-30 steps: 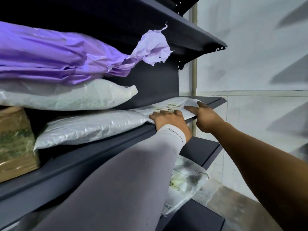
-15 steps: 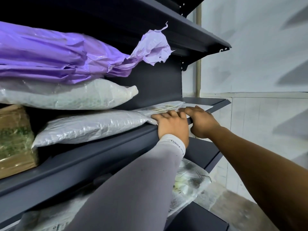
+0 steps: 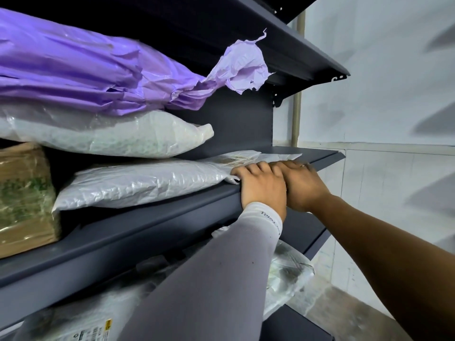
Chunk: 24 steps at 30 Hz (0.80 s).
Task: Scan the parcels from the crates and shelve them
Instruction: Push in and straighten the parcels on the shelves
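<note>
- Hands side by side at the front lip of the dark shelf [image 3: 152,217]: left hand [image 3: 262,187] in a grey sleeve, right hand [image 3: 302,185] bare-armed.
- Fingers [image 3: 256,167] of both lie fairly straight, pressing on the flat white parcel [image 3: 275,157] beneath them; neither grips it.
- Left of the fingers: padded white parcel [image 3: 138,182]; above it, a white bag [image 3: 118,134] under a purple bag [image 3: 98,77].
</note>
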{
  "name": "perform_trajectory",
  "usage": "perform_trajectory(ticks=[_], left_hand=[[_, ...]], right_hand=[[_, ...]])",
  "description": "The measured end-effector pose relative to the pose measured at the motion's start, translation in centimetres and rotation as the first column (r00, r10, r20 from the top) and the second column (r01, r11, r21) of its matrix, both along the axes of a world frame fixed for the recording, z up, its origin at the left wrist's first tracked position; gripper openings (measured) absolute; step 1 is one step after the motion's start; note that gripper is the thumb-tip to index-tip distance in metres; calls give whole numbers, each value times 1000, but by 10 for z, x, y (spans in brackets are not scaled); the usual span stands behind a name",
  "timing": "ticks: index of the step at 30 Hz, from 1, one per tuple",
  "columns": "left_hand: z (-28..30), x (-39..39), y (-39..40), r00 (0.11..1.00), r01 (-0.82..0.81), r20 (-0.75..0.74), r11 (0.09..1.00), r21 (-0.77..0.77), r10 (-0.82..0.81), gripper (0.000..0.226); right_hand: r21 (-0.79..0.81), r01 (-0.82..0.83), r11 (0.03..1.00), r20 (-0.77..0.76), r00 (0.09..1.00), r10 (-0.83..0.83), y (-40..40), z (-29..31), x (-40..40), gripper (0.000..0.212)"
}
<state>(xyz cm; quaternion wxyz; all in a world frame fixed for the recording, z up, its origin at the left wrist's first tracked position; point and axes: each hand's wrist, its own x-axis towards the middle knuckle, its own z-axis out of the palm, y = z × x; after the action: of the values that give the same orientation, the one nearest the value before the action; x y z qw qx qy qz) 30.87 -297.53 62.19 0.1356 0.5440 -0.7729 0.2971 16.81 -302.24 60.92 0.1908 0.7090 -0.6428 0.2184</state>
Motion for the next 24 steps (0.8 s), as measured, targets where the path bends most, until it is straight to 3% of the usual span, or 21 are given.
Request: perform_trajectory(ticks=[4,7,14,24], left_hand=[[6,0,6,992,-125,33,988,95,122,79],[10,0,9,990,-137,26,981,139,135,88],[-2,11,28,995,-94,45,989,118,89,97],[-53,85,154,999,-36,39,958,284,26,94]], right_hand=[[147,-50,988,98,995,35,-3,6,-4,104],[194,30,981,26,999,-36,11,11,1,115],[212,124,969,-68,991,-112,73,21,25,116],[258,125,958,-52,992,-115,199,4,67,113]])
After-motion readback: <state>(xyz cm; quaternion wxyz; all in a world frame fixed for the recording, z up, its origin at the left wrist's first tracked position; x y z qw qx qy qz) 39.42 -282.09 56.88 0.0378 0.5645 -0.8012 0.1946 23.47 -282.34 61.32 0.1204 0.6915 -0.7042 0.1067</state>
